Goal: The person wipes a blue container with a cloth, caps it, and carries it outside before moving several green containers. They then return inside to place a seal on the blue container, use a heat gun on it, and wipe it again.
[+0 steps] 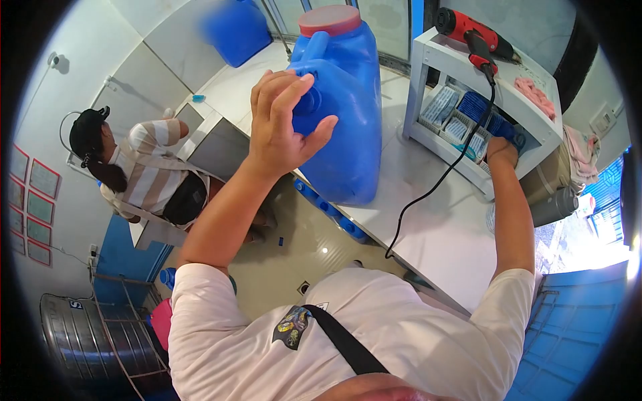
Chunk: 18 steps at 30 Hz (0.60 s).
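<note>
A large blue plastic water jug (348, 147) with a red lid (329, 21) stands on the white counter. My left hand (284, 123) is raised at its near side, thumb and fingers spread, fingertips right by the round blue spout cap (310, 99). My right hand (501, 152) reaches into the lower level of a small white shelf unit (416, 80), its fingers mostly hidden among the contents. Around it are baskets with white-and-blue packets (440, 105) and a stack of blue ribbed pieces (472, 105).
A red and black heat gun (468, 30) lies on the shelf top, its black cord (438, 189) trailing over the counter. A pink cloth (533, 95) is beside it. Another blue jug (237, 33) stands further back. A person (157, 160) in a striped shirt works at left.
</note>
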### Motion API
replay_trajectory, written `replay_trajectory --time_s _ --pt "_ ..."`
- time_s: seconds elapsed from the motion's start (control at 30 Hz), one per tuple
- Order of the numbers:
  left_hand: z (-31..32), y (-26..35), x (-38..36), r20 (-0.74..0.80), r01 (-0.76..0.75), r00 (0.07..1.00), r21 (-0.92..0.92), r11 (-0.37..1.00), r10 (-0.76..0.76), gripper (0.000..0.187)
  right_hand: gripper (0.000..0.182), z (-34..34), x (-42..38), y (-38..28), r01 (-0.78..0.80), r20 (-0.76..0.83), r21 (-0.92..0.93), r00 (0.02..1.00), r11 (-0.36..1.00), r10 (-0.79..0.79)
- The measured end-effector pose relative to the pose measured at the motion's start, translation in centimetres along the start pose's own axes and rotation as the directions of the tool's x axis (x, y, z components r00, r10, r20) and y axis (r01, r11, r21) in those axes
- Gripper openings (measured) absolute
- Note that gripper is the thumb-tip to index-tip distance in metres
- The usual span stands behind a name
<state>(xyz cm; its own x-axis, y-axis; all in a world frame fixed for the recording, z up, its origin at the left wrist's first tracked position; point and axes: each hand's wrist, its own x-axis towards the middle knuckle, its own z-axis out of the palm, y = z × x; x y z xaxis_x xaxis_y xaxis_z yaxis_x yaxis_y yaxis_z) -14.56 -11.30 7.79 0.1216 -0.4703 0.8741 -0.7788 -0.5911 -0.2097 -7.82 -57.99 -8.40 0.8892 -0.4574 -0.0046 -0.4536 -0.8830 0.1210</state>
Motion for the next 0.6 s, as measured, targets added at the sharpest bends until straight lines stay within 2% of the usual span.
replay_trajectory --time_s 0.07,0.1,0.13,0.17,0.23,0.3,0.33,0.37,0.43,0.5,0.57,0.6 --pt "0.2 0.1 0.2 -0.016 -0.003 1.000 0.041 0.999 0.003 0.068 0.030 -0.4 -0.3 -0.1 -0.028 -0.019 0.077 0.999 0.997 0.030" --pt "0.3 0.2 0.3 -0.022 0.029 0.999 0.043 0.999 -0.028 0.069 0.031 -0.6 -0.6 -0.1 -0.054 -0.036 0.151 0.998 0.987 0.060" --pt "0.4 0.2 0.3 -0.027 0.060 0.998 0.044 0.997 -0.059 0.070 0.031 -0.8 -0.9 0.0 -0.057 -0.036 0.151 0.997 0.987 0.063" --pt "0.5 0.4 0.3 -0.028 0.060 0.998 0.041 0.997 -0.058 0.070 0.030 -1.1 -1.4 0.1 -0.013 -0.071 0.117 0.997 0.993 0.022" --pt "0.5 0.7 0.1 -0.051 0.171 0.984 0.023 0.985 -0.170 0.070 0.030 -2.1 -2.6 0.4 0.027 -0.105 0.080 0.994 0.996 -0.019" --pt "1.1 1.1 0.3 -0.075 0.185 0.980 0.012 0.983 -0.183 0.072 0.029 -3.1 -4.1 0.5 0.142 -0.174 0.054 0.976 0.988 -0.131" --pt "1.3 1.2 0.4 -0.098 0.199 0.975 0.002 0.980 -0.197 0.074 0.029 -2.8 -4.5 0.6 0.142 -0.175 0.053 0.976 0.988 -0.131" --pt "1.6 0.9 0.5 -0.099 0.199 0.975 0.002 0.980 -0.198 0.074 0.027 -2.5 -4.9 0.6 0.159 -0.217 0.027 0.965 0.987 -0.150" --pt "2.3 -0.2 0.9 -0.132 -0.015 0.991 0.145 0.989 0.034 0.081 0.025 -2.6 -6.4 0.7 0.175 -0.256 -0.002 0.952 0.985 -0.169" --pt "2.5 -0.5 0.9 -0.118 -0.004 0.993 0.116 0.993 0.018 0.084 0.024 -4.0 -9.0 0.5 0.205 -0.200 0.090 0.962 0.975 -0.184" --pt "2.8 -0.5 0.5 -0.100 0.011 0.995 0.081 0.997 -0.002 0.087 0.023 -3.4 -10.4 1.1 0.200 -0.209 0.105 0.962 0.974 -0.175" --pt "3.0 -0.5 0.2 -0.144 0.081 0.987 0.024 0.996 -0.077 0.087 0.023 -3.1 -11.1 1.3 0.195 -0.222 0.125 0.961 0.973 -0.165"
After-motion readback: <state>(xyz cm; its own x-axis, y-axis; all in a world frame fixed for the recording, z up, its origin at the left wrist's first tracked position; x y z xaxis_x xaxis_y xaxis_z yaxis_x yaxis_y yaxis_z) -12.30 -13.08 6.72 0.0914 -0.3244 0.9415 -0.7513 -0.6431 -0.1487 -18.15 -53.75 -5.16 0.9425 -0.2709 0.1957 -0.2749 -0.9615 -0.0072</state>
